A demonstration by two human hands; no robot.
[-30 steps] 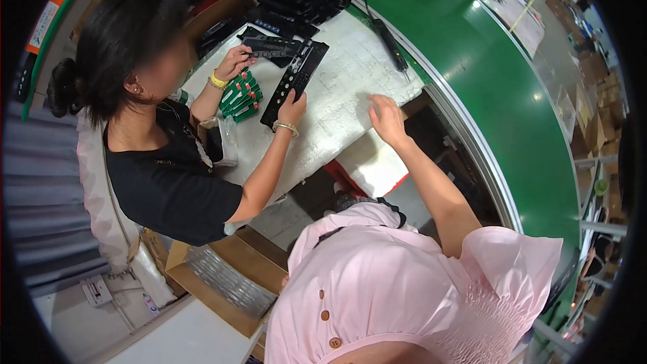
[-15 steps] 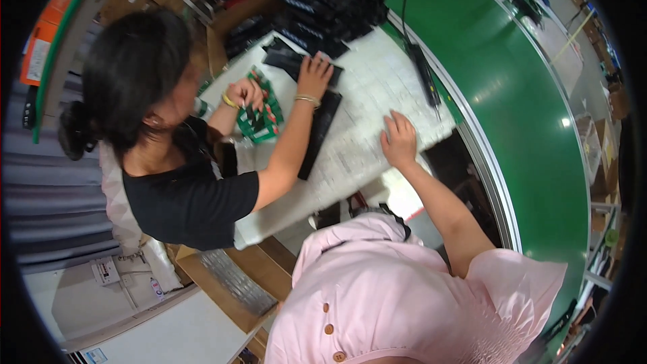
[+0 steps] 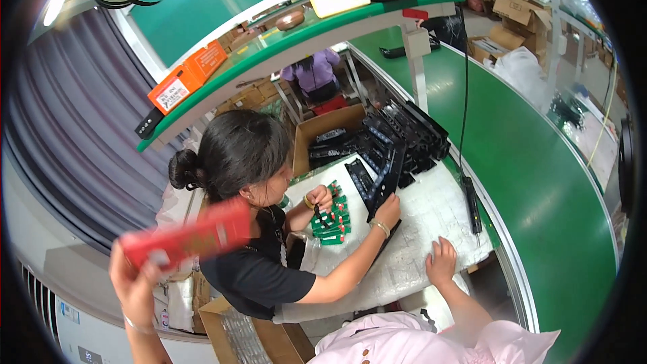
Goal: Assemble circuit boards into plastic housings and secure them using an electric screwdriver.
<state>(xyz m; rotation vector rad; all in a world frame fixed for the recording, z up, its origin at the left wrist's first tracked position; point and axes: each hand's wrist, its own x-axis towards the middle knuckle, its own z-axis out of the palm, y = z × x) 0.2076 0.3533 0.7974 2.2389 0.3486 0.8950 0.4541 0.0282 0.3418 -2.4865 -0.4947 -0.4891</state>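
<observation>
Head view shows the left hand (image 3: 135, 283) raised, grasping a red packet (image 3: 192, 239) clear of the desk (image 3: 438, 209), while the right hand (image 3: 441, 263) rests flat and released on it, steadying.

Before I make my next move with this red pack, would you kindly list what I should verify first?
1. Grip on the pack: ok. The left hand is closed around one end of the red pack.
2. Other hand free: ok. The right hand lies flat and empty on the white table cover.
3. Which way the pack faces: cannot tell, as it is blurred.
4. Middle of the cover free: not ok. The co-worker's hand holds a black strip there.
5. Black corded tool away from the right hand: ok. It lies apart at the table's edge.
</observation>
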